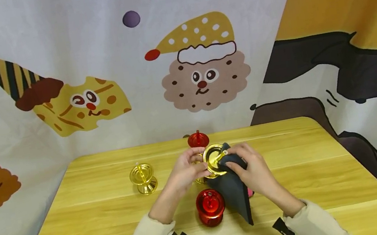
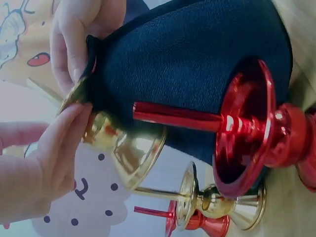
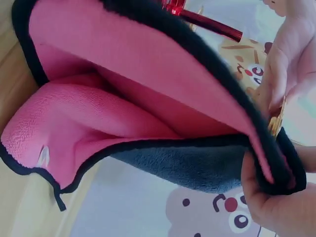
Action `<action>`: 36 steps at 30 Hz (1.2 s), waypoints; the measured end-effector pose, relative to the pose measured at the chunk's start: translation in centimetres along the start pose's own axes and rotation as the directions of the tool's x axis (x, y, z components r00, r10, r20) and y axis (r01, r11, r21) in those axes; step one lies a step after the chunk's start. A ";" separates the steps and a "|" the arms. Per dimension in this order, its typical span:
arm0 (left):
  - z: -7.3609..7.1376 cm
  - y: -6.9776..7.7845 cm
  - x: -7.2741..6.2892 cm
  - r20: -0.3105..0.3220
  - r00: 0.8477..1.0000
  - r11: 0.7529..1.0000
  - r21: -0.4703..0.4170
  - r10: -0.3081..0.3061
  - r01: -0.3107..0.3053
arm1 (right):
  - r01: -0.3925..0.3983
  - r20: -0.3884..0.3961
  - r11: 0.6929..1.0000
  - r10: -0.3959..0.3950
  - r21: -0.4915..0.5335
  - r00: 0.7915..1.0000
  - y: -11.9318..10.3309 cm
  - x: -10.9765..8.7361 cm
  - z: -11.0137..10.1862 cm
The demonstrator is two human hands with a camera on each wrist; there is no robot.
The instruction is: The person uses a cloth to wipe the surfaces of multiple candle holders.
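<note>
A gold candle holder (image 2: 143, 153) is held up over the table, tilted with its dish towards the head camera. My left hand (image 1: 186, 170) pinches the dish's rim between thumb and fingers. On the other side my right hand (image 1: 254, 168) grips a folded edge of a two-sided cloth (image 1: 232, 193), dark grey outside and pink inside (image 3: 128, 98), and presses it against the dish beside the spike. The rest of the cloth hangs down towards the table. Just below the hands stands a red candle holder (image 1: 211, 207), upright.
Another gold candle holder (image 1: 147, 186) stands at the left of the wooden table (image 1: 92, 229). A second red one (image 1: 198, 140) is near the back edge. Behind my left hand a further gold one (image 1: 200, 180) is partly hidden. A cartoon-printed curtain (image 1: 89, 39) hangs behind.
</note>
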State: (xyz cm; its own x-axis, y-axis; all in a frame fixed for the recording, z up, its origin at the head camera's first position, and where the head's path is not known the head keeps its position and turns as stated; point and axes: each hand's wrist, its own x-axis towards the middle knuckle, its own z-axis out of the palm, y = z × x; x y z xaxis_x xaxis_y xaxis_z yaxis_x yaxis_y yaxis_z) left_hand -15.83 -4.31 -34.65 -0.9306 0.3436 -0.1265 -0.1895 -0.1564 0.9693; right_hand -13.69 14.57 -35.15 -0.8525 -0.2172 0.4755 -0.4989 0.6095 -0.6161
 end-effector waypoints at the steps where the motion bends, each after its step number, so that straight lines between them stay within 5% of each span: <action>1: 0.0 0.0 0.0 0.022 1.000 1.000 0.022 0.000 0.000 | -0.012 -0.003 1.000 0.012 0.006 1.000 0.0 0.0 0.0; 7: -0.2 0.2 0.1 0.102 0.994 0.988 0.153 -0.034 0.018 | 0.036 0.012 0.999 -0.037 0.023 0.999 0.2 0.4 -0.4; 11: -0.2 0.1 0.3 0.113 0.992 0.986 0.163 -0.050 0.031 | 0.070 0.003 0.997 -0.070 0.025 0.998 0.2 0.6 -0.5; 18: 0.2 -0.3 0.2 0.020 0.999 0.999 0.036 -0.031 0.030 | 0.027 -0.050 0.999 -0.028 -0.037 0.998 -0.1 -0.2 0.6; 25: 0.8 -0.6 0.0 -0.033 0.999 0.999 0.040 0.012 -0.011 | 0.036 -0.093 0.995 -0.045 -0.096 0.995 -0.7 -1.0 1.9; 36: 0.0 -0.4 -0.1 0.123 0.992 0.998 0.066 -0.007 -0.002 | 0.103 0.023 0.994 -0.104 0.027 0.994 0.2 0.6 -0.6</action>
State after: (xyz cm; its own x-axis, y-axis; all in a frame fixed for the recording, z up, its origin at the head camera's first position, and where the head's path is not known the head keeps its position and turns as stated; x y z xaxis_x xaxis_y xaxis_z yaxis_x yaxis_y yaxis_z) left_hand -15.66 -4.34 -34.99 -0.8835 0.4563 -0.1059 -0.1671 -0.0959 0.9813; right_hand -14.22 14.99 -34.57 -0.7996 -0.2971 0.5219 -0.5882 0.5627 -0.5808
